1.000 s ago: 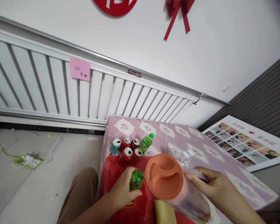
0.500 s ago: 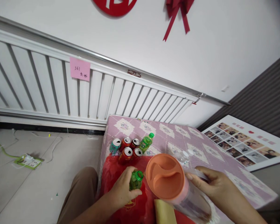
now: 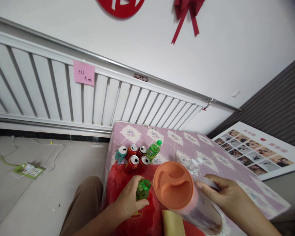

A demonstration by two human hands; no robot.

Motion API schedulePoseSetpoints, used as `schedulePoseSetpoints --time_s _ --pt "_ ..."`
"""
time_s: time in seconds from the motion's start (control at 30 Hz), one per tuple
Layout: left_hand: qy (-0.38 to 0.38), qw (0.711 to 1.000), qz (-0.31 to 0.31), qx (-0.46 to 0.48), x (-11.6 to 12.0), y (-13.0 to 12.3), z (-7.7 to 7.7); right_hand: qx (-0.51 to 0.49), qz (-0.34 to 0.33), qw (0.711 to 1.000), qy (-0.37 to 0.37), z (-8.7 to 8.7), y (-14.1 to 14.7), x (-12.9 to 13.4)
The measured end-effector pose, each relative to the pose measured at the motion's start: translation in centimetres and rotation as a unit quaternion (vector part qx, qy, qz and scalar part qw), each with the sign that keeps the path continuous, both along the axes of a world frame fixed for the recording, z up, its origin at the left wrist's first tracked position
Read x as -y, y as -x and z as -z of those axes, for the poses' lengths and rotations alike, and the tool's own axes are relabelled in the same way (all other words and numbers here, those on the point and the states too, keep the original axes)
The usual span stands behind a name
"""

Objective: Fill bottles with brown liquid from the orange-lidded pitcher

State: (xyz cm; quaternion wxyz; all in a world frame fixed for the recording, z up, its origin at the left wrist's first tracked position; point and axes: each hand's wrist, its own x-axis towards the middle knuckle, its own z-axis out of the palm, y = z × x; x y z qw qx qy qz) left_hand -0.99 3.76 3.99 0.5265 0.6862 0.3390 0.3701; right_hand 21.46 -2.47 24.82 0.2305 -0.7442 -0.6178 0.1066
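My left hand (image 3: 129,198) is closed around a green plastic bottle (image 3: 143,191), whose uncapped mouth points up and slightly right. By its handle, my right hand (image 3: 227,193) grips a clear pitcher (image 3: 204,213) with an orange lid (image 3: 174,185). The pitcher is tilted towards the bottle, its spout side close to the bottle's mouth. A thin brownish stream seems to run between them, though it is hard to make out. Some dark liquid shows low in the pitcher. Below both hands lies a red cloth (image 3: 123,183) with a yellow print.
Behind the bottle stand several opened cans, among them a teal can (image 3: 121,154) and a red can (image 3: 132,163), beside a capped green bottle (image 3: 154,150). Clear bottles (image 3: 193,164) lie behind the pitcher. A yellowish object (image 3: 173,223) sits at the front. A white radiator (image 3: 127,101) lines the wall.
Almost nothing differs. Both hands, the bottle and the tilted pitcher keep their places; the whole view has shifted very slightly.
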Motion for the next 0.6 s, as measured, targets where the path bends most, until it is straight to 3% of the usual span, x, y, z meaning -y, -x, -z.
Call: schedulePoseSetpoints --time_s 0.6 --pt "-0.005 1.0 0.002 -0.001 0.12 -0.18 0.42 -0.001 0.01 0.999 0.031 0.01 -0.3 0.03"
